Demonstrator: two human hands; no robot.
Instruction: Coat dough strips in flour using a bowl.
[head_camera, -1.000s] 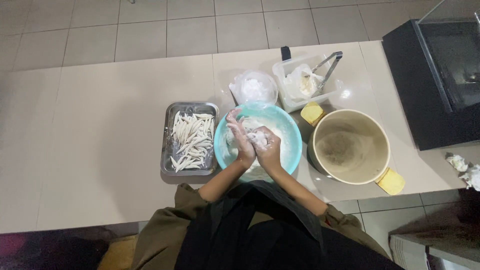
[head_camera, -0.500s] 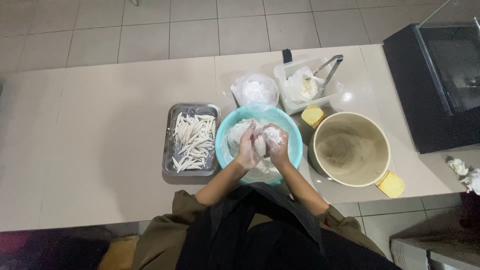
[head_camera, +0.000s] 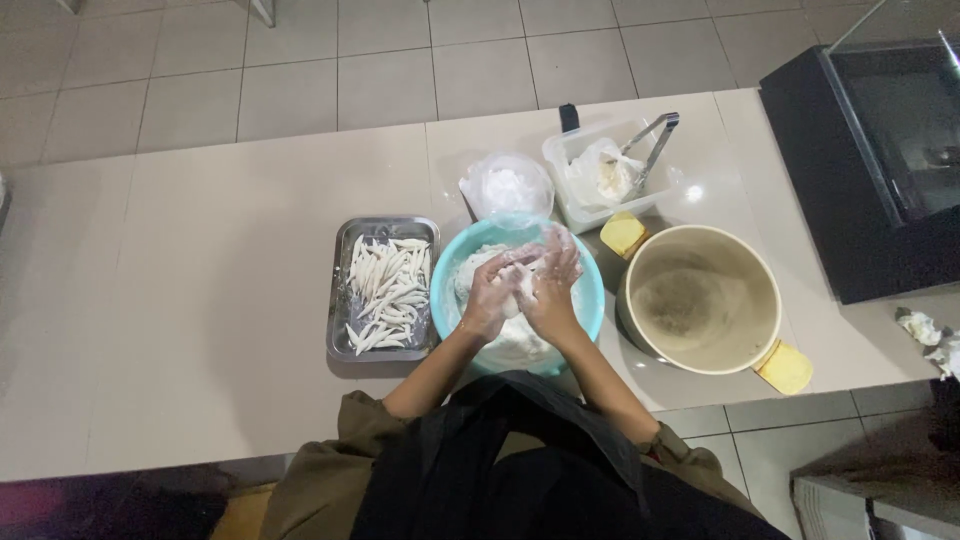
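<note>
Floury both: my left hand (head_camera: 492, 296) and right hand (head_camera: 551, 290) cupped together over teal bowl (head_camera: 590, 300), fingers curled round white lump; tray (head_camera: 340, 345) of coated strips just left, tan pot (head_camera: 700, 300) right

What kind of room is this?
Most likely a kitchen or food stall. Both hands work floury dough in a teal bowl, beside a metal tray of pale strips and a big pot on a tiled counter.
</note>
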